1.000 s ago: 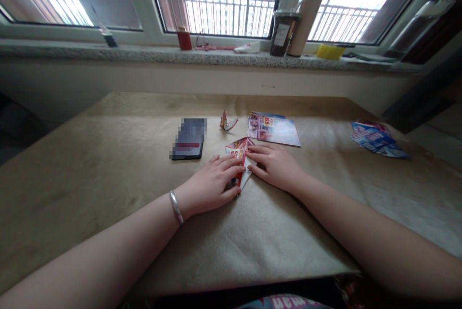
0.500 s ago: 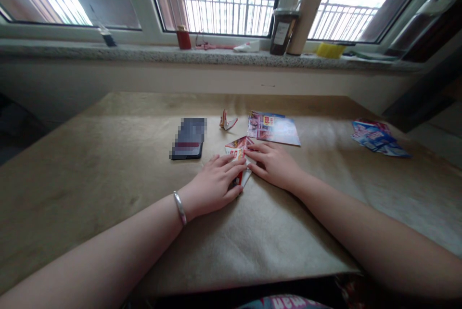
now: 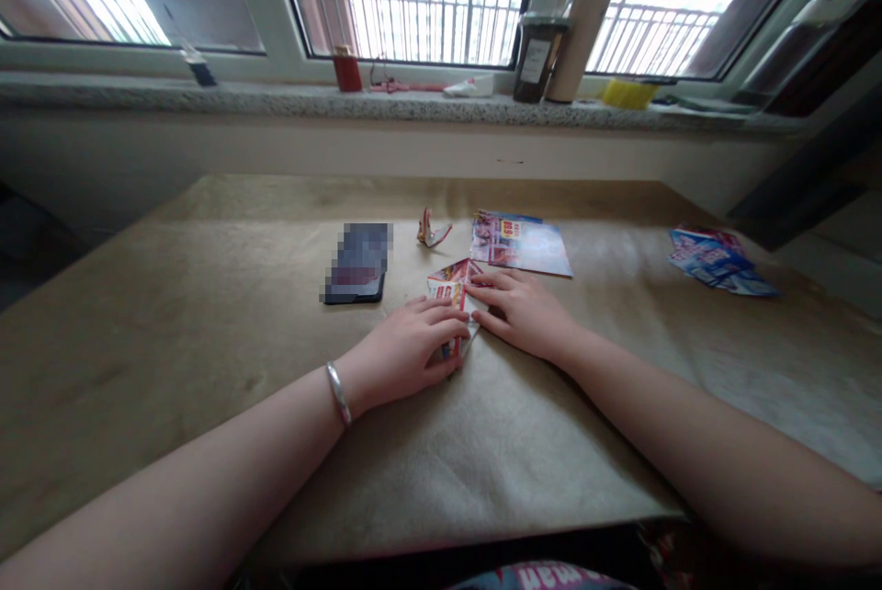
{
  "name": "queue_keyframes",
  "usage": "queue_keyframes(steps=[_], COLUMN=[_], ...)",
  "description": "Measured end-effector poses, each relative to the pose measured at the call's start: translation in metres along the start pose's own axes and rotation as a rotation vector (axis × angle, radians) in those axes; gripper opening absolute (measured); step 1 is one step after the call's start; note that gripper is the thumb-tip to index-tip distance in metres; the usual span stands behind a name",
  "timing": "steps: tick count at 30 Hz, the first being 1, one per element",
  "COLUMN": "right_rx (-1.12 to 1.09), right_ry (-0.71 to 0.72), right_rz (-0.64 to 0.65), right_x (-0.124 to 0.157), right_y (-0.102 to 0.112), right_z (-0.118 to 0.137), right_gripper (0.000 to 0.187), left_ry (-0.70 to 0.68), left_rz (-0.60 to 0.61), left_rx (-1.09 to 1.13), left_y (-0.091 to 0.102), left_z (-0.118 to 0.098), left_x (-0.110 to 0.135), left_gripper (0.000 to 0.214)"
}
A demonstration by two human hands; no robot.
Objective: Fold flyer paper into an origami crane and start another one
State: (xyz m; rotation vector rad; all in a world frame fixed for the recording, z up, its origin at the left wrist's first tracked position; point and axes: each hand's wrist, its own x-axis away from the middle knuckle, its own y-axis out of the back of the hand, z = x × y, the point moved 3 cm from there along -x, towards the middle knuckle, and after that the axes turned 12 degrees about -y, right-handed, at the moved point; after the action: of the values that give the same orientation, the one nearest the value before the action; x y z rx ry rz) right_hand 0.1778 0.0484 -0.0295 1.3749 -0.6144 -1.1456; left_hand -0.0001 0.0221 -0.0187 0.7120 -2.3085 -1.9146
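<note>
A folded piece of printed paper (image 3: 455, 275), red, white and yellow, lies flat on the table (image 3: 413, 470) in front of me. My left hand (image 3: 406, 346) rests on its left and near part, fingers stretched across it, covering much of the print. On its right edge lie the fingertips of my right hand (image 3: 524, 310), the fingers extended and slightly apart. Both palms face down. A small folded paper piece (image 3: 432, 230) stands just beyond, apart from my hands.
Left of the paper lies a dark phone (image 3: 356, 261), partly pixelated. Printed leaflets (image 3: 527, 243) lie behind my right hand, and a fan of blue and red leaflets (image 3: 720, 261) at the far right. The windowsill (image 3: 276, 103) bears a dark jar (image 3: 534, 62) and a red container (image 3: 346, 71).
My left hand's fingers have shifted slightly on the folded paper, showing a little more of its print. The right hand stays nearly in place.
</note>
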Motion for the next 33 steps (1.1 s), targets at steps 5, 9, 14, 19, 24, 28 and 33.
queue_keyframes(steps=[5,9,14,19,24,28,33], right_rx=[-0.039,-0.066,-0.095,-0.133,-0.143,-0.144,-0.148], right_ry=[0.005,0.024,0.166,0.239,0.262,0.263,0.297], right_rz=[-0.034,-0.162,-0.036,0.026,0.038,0.055,0.063], right_x=[0.003,0.008,0.013,0.015,0.016,0.015,0.015], right_y=[0.002,0.016,0.022,0.021,0.02,0.021,0.021], right_z=[-0.002,0.0,0.011,0.014,0.015,0.015,0.013], right_gripper=[0.037,0.019,0.012,0.016,0.017,0.017,0.018], left_ry=[0.014,0.04,0.046,0.04,0.019,-0.008,-0.001], left_rz=[0.016,0.024,0.038,0.025,0.031,0.048,0.062], left_rx=[-0.015,-0.008,-0.006,-0.007,-0.053,-0.063,0.001], left_y=[-0.002,-0.001,-0.002,-0.003,-0.004,-0.004,-0.004], left_z=[0.0,0.0,0.0,0.001,-0.001,-0.001,0.002], left_x=[0.001,0.001,0.001,0.001,0.001,0.0,0.002], left_gripper=[0.021,0.021,0.023,0.023,0.024,0.024,0.021])
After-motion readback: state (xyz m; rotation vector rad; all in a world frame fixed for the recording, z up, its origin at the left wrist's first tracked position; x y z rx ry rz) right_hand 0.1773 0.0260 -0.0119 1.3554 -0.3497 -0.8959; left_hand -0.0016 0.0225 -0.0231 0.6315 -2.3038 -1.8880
